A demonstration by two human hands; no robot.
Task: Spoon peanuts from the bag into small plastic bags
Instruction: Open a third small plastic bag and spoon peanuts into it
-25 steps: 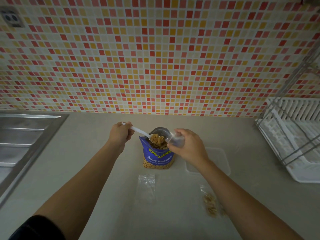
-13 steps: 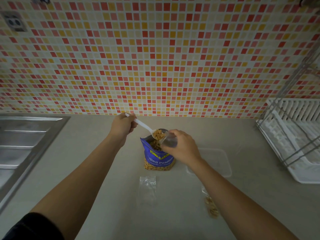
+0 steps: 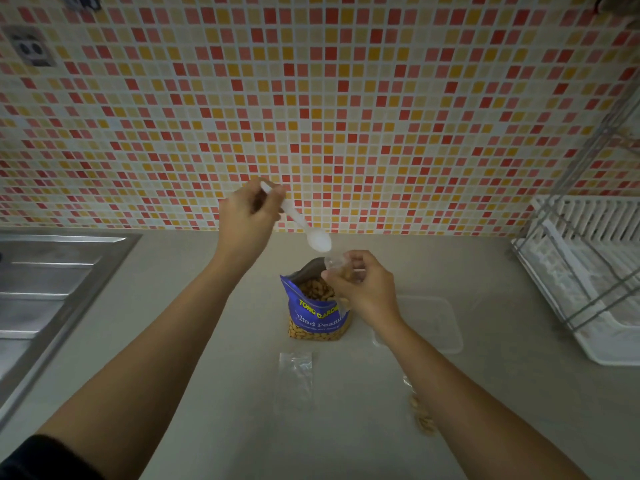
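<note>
While both my arms reach out over the counter (image 3: pixel 207 393), the grips stand so:
Left hand (image 3: pixel 247 216): my fingers are clenched round the handle of the white plastic spoon (image 3: pixel 304 226), raised before the tiled wall.
Spoon: tilted bowl-down, its bowl just above the mouth of the small bag; the bowl looks bare.
Right hand (image 3: pixel 363 289): I pinch the small plastic bag (image 3: pixel 341 268) by its top, thumb and fingers closed on it, peanuts visible inside.
Peanut bag (image 3: pixel 317 315): blue, upright and open on the counter, just below my right hand.
Spare bag (image 3: pixel 295 379): flat and clear, near the peanut bag's base.
Filled bag (image 3: pixel 420 417): lying beside my right forearm.
</note>
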